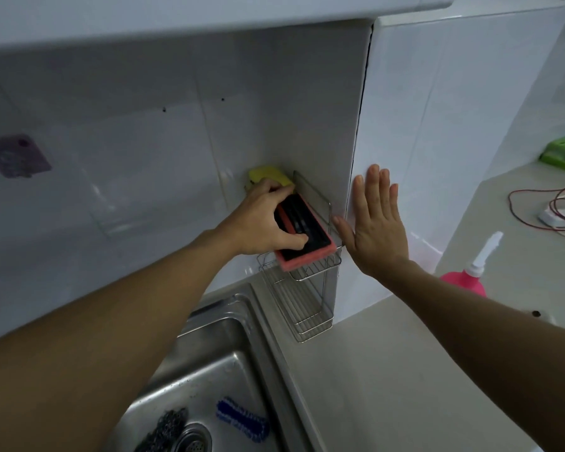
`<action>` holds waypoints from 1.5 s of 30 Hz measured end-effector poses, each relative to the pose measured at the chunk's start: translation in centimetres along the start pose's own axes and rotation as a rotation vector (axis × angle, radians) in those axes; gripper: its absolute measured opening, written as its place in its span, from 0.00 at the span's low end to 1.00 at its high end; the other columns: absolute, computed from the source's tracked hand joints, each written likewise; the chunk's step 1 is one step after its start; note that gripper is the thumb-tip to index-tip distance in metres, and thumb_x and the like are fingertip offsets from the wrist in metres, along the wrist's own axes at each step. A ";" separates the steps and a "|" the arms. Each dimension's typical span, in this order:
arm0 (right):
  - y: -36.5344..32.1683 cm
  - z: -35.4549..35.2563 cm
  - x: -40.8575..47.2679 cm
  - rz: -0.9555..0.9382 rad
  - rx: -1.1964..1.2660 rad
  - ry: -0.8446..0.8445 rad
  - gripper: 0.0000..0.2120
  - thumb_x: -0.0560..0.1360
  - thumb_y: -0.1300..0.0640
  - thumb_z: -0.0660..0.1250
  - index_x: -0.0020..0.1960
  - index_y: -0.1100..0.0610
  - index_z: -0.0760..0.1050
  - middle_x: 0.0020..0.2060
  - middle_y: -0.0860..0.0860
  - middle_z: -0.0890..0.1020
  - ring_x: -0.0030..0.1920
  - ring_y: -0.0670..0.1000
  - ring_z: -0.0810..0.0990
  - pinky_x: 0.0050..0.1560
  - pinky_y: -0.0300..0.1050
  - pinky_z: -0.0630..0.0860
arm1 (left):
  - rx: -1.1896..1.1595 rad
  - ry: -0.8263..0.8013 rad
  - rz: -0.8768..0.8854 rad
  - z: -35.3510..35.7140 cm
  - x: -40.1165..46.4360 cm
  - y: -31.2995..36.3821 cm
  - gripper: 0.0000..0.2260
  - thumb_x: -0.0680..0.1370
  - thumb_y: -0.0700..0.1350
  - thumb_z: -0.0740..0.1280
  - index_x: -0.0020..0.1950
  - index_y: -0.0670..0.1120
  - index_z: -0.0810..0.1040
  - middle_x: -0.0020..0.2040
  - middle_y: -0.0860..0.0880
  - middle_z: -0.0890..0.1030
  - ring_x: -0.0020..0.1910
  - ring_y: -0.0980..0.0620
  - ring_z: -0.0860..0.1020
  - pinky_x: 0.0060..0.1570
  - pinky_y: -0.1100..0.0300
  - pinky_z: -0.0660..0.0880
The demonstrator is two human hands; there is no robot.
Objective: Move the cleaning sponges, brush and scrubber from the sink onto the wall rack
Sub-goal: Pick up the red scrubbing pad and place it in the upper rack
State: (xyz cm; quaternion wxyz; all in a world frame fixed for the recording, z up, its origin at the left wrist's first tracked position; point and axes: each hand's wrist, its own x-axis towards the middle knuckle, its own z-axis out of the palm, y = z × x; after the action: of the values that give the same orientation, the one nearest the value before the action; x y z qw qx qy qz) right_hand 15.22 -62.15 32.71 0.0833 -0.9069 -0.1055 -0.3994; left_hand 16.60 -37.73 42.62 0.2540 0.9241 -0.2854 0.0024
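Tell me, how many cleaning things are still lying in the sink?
2: a steel scrubber beside the drain and a blue brush to its right. The arm may hide others.

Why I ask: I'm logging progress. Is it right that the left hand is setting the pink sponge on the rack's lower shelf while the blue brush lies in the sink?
Not quite. The head view shows the left hand setting the pink sponge on the rack's upper shelf; the blue brush does lie in the sink.
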 end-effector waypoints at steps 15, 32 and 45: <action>0.3 1.1 -0.1 -0.032 0.007 0.069 0.33 0.86 0.42 0.45 0.82 0.52 0.32 0.80 0.52 0.30 0.81 0.56 0.33 0.81 0.59 0.39 | 0.059 0.021 -0.043 1.9 2.9 0.0 0.41 0.63 0.64 0.76 0.72 0.49 0.70 0.64 0.49 0.67 0.65 0.50 0.67 0.65 0.54 0.69; 0.3 1.1 0.0 -0.035 -0.004 0.082 0.34 0.86 0.41 0.46 0.82 0.52 0.31 0.80 0.51 0.29 0.81 0.56 0.33 0.81 0.61 0.43 | 0.326 -0.325 -0.008 2.3 2.3 -1.4 0.47 0.72 0.75 0.57 0.81 0.53 0.41 0.82 0.51 0.43 0.80 0.50 0.50 0.74 0.52 0.56; -1.8 -2.3 -1.0 0.064 0.014 -0.079 0.35 0.87 0.49 0.56 0.83 0.56 0.38 0.83 0.61 0.44 0.83 0.61 0.41 0.82 0.57 0.45 | 0.214 -0.271 -0.135 2.5 0.6 0.1 0.49 0.73 0.69 0.64 0.81 0.48 0.40 0.82 0.49 0.43 0.80 0.49 0.48 0.77 0.53 0.52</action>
State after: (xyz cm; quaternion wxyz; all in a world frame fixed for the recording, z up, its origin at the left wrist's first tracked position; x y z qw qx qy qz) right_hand 12.46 -61.07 33.66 0.0981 -0.9242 -0.0823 -0.3597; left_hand 16.69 -39.29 40.64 0.1132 0.9548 -0.2525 -0.1087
